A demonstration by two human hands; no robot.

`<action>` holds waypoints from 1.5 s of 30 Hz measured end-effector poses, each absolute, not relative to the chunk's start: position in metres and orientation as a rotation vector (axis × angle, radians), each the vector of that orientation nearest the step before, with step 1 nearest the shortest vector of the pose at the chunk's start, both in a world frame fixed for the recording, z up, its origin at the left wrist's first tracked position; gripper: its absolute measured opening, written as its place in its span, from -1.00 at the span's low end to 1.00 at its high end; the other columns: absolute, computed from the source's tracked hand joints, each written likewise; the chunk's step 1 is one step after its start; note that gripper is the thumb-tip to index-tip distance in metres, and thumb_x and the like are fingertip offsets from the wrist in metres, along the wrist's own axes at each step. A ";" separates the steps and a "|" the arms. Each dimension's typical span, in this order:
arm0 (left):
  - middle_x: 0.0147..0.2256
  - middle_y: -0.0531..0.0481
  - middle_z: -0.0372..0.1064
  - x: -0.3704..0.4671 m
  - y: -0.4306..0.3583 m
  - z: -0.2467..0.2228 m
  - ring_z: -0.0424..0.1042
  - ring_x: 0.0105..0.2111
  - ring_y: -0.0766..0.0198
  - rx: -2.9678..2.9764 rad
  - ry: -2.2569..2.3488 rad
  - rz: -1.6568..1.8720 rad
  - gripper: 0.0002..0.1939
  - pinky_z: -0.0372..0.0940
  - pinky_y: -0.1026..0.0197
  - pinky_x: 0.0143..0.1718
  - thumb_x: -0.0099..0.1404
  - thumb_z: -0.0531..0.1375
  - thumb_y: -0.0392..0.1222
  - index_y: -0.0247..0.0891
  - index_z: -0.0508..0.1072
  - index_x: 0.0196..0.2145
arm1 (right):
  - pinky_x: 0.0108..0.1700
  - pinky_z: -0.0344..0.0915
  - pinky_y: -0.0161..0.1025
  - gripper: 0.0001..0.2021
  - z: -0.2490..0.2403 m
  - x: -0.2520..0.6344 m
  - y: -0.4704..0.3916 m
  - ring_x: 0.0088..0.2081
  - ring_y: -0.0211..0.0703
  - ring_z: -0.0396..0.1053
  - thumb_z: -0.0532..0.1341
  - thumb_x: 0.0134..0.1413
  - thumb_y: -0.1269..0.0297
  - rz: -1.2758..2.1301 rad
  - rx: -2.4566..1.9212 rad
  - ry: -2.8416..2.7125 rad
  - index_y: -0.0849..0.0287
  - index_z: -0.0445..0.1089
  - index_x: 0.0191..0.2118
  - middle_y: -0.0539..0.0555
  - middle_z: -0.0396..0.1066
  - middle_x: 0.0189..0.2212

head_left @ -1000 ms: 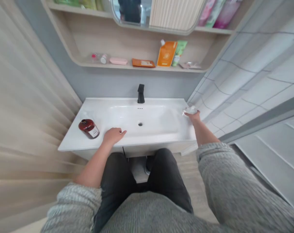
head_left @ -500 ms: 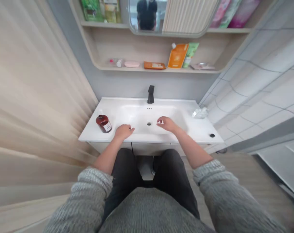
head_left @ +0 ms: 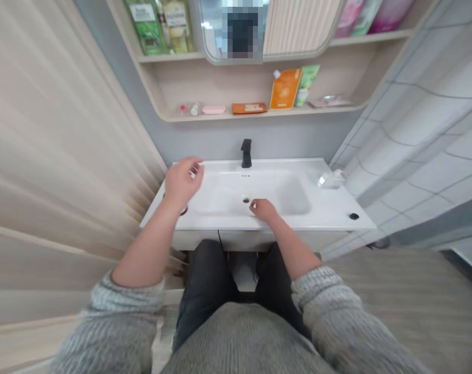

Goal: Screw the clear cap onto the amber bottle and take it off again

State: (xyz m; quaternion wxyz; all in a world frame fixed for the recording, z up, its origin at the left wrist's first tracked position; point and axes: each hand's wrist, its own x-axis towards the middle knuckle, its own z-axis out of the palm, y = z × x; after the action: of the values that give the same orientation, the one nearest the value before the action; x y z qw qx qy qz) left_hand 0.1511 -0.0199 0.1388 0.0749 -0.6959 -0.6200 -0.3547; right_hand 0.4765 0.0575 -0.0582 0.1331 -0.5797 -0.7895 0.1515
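My left hand (head_left: pixel 182 182) is raised above the left part of the white countertop (head_left: pixel 228 222). Its fingers are bent, the thumb stands apart from them, and nothing shows between them. Behind this hand and wrist the brown bottle is almost wholly hidden; a sliver of its dark base (head_left: pixel 184 210) shows. Over the front of the sink basin (head_left: pixel 220 195), close to the drain (head_left: pixel 246 200), hovers my right hand (head_left: pixel 264 210). Thumb and fingers there are curled close together; whether they pinch something small I cannot make out.
A black faucet (head_left: pixel 246 153) rises behind the basin. At the counter's right are a clear pump bottle (head_left: pixel 331 179) and a small black piece (head_left: pixel 353 216). Above, a shelf (head_left: pixel 220 117) bears an orange pouch (head_left: pixel 285 89), a green tube (head_left: pixel 307 85) and small items. A curtain (head_left: pixel 83 130) hangs left.
My left hand has risen from the basin's front left edge and moved left and back, now covering the brown bottle. The right hand has come slightly nearer to me. The view has shifted a little.
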 end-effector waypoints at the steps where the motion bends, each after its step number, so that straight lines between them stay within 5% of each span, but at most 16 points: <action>1: -0.01 -0.07 0.65 0.130 -0.004 0.152 0.58 -0.06 0.17 -2.004 -1.933 -1.040 -0.59 0.42 0.06 0.18 0.59 0.16 0.04 -0.24 0.61 0.15 | -0.07 0.38 -0.24 -0.76 -0.058 0.477 0.058 -0.12 0.03 0.60 0.27 0.35 0.22 0.452 -1.681 -2.273 0.09 0.69 -0.04 0.15 0.70 -0.20; 7: -0.29 -0.21 0.63 0.041 0.066 0.144 0.60 0.00 -0.01 -1.973 -2.445 -0.359 -0.44 0.38 -0.04 0.24 0.37 0.36 0.26 -0.41 0.66 -0.21 | -0.13 0.35 -0.25 -0.77 -0.060 0.484 0.065 -0.19 -0.02 0.58 0.26 0.35 0.22 0.545 -1.661 -2.162 0.09 0.68 -0.07 0.10 0.69 -0.24; 12: -0.40 -0.20 0.57 0.031 0.065 0.123 0.63 -0.05 -0.08 -2.023 -2.515 -0.106 -0.63 0.43 -0.05 0.17 0.26 0.45 0.13 -0.25 0.60 -0.43 | -0.16 0.33 -0.26 -0.79 -0.063 0.484 0.066 -0.19 -0.03 0.58 0.27 0.34 0.22 0.553 -1.664 -2.124 0.08 0.68 -0.08 0.08 0.68 -0.25; 16: -0.45 -0.09 0.52 0.028 0.066 0.141 0.58 -0.06 0.04 -1.909 -2.402 -0.326 -0.65 0.39 -0.03 0.23 0.38 0.38 0.01 -0.38 0.59 -0.35 | -0.17 0.32 -0.26 -0.80 -0.065 0.483 0.067 -0.22 -0.05 0.56 0.28 0.33 0.21 0.587 -1.634 -2.118 0.08 0.68 -0.11 0.08 0.67 -0.27; 21: -0.03 -0.16 0.61 0.094 0.052 0.151 0.51 0.10 0.03 -1.962 -2.078 -0.680 -0.61 0.29 -0.04 0.34 0.52 0.26 0.00 -0.39 0.57 0.07 | -0.13 0.35 -0.25 -0.81 -0.069 0.487 0.069 -0.28 -0.09 0.51 0.31 0.29 0.19 0.681 -1.535 -2.021 0.08 0.65 -0.08 0.04 0.62 -0.32; 24: 0.04 -0.20 0.60 0.171 0.027 0.108 0.54 0.07 -0.05 -2.325 -1.906 -0.670 -0.67 0.37 -0.03 0.25 0.49 0.26 -0.07 -0.27 0.59 0.09 | -0.07 0.42 -0.19 -0.46 -0.069 0.490 0.063 -0.24 -0.10 0.49 0.45 0.13 0.12 0.779 -1.296 -1.958 0.04 0.52 0.23 0.06 0.63 -0.09; 28: 0.02 -0.22 0.60 0.250 0.004 0.019 0.58 -0.01 -0.02 -2.599 -1.979 -0.748 -0.73 0.43 0.02 0.16 0.48 0.24 -0.15 -0.24 0.62 0.05 | 0.00 0.49 -0.09 0.00 -0.066 0.488 0.054 0.11 0.09 0.48 0.58 -0.09 0.05 0.901 -0.987 -2.010 -0.05 0.25 0.49 0.21 0.37 0.38; 32: -0.01 -0.17 0.61 0.277 0.006 -0.036 0.59 -0.05 0.05 -2.625 -2.018 -1.088 -0.73 0.46 0.03 0.14 0.46 0.23 -0.15 -0.19 0.60 0.05 | 0.14 0.47 -0.01 -0.11 -0.070 0.487 0.055 0.19 0.14 0.48 0.58 -0.10 0.09 0.934 -0.989 -2.069 -0.04 0.36 0.39 0.19 0.45 0.30; 40: 0.00 -0.09 0.65 0.276 0.029 -0.053 0.60 -0.02 0.12 -2.706 -2.154 -1.405 -0.79 0.45 0.09 0.09 0.44 0.23 -0.13 -0.17 0.59 -0.04 | 0.04 0.48 -0.11 -0.34 -0.072 0.481 0.067 0.02 0.02 0.54 0.57 -0.12 0.18 0.905 -1.120 -2.064 0.07 0.46 0.15 0.11 0.57 0.06; 45: -0.36 -0.01 0.53 0.273 0.031 -0.059 0.49 -0.31 0.15 -2.347 -2.350 -1.303 -0.71 0.34 0.14 -0.18 0.47 0.23 0.10 -0.16 0.47 -0.26 | 0.09 0.45 -0.07 -0.37 -0.069 0.452 0.066 -0.05 0.03 0.56 0.62 -0.18 0.19 0.800 -1.293 -2.048 0.05 0.49 0.07 0.05 0.61 -0.06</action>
State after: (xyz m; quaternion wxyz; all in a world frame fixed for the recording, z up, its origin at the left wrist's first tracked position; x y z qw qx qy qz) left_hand 0.2734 0.0312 -0.0586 -0.2116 -0.6429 -0.6437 -0.3570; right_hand 0.4523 0.0663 -0.0691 0.2912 -0.4848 -0.7682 0.3000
